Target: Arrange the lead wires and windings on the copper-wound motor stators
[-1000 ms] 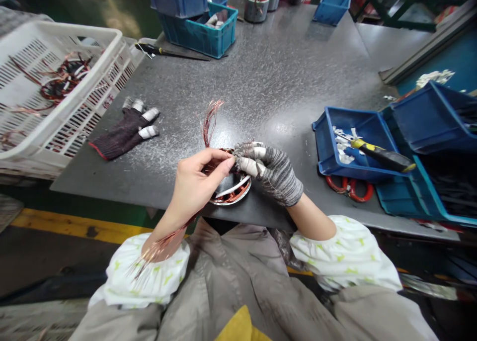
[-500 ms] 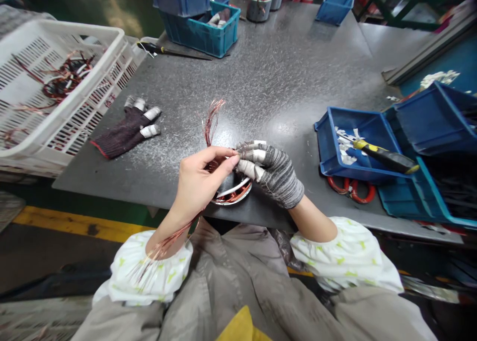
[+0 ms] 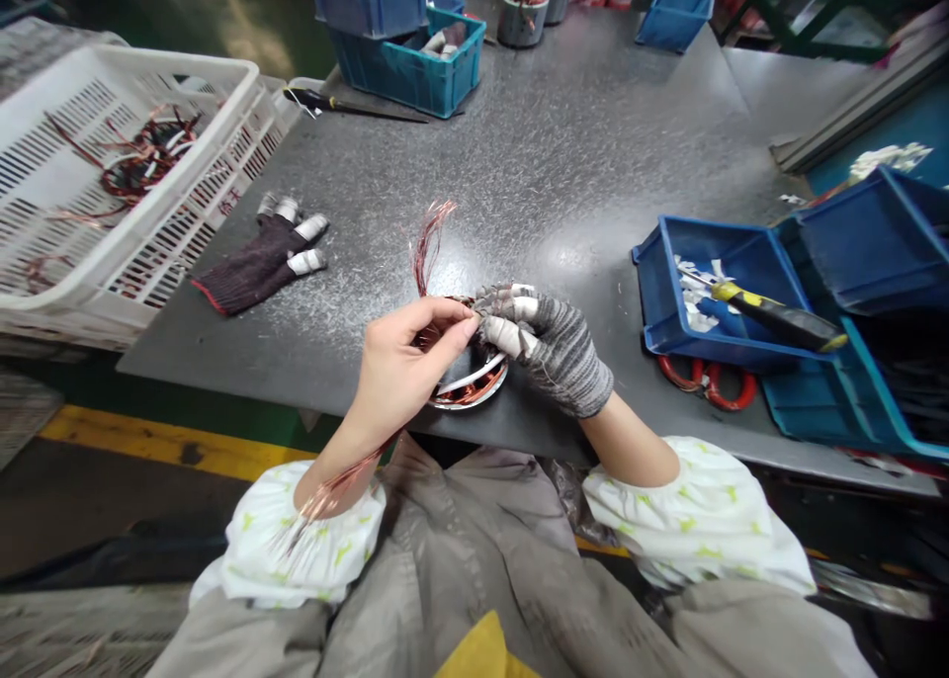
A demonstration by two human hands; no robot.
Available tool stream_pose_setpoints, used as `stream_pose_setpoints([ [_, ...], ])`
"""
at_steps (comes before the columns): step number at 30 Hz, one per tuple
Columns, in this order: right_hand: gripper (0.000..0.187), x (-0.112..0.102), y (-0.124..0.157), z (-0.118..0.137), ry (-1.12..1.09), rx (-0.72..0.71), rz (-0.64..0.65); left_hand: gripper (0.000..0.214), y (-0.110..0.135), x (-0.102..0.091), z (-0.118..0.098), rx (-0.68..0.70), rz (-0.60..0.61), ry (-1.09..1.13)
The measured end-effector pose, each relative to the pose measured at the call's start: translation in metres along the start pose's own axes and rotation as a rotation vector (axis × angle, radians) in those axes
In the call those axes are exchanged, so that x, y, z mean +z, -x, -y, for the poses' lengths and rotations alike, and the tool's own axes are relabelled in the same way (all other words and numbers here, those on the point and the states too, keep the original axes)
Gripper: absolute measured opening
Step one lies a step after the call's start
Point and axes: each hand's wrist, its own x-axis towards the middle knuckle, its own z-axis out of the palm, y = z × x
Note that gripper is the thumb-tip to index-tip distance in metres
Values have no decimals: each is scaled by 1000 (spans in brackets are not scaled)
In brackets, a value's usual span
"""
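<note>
Grey steel counter [image 3: 563,164] carries a copper-wound stator [image 3: 469,386], near edge, centre. Wire leads [image 3: 428,248] rise from it and are pinched tight at the base by bare left hand [image 3: 400,367]; stator is clamped by gloved right hand [image 3: 545,347], curled over the rim. Leads are best kept gathered, pull light, so enamel isn't nicked.

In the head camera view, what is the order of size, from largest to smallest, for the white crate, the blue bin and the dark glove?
Largest: the white plastic crate. Next: the blue plastic bin. Smallest: the dark knit glove.
</note>
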Motion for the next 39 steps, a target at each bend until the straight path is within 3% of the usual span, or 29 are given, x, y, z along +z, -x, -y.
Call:
stream_pose_setpoints([
  [18, 29, -1, 0, -3, 0, -17, -1, 10, 1, -3, 1, 16, 29, 17],
  [31, 31, -1, -1, 3, -75, 33, 24, 6, -2, -4, 4, 121, 18, -74],
  [39, 22, -2, -1, 3, -91, -5, 31, 6, -2, -4, 5, 141, 30, -80],
])
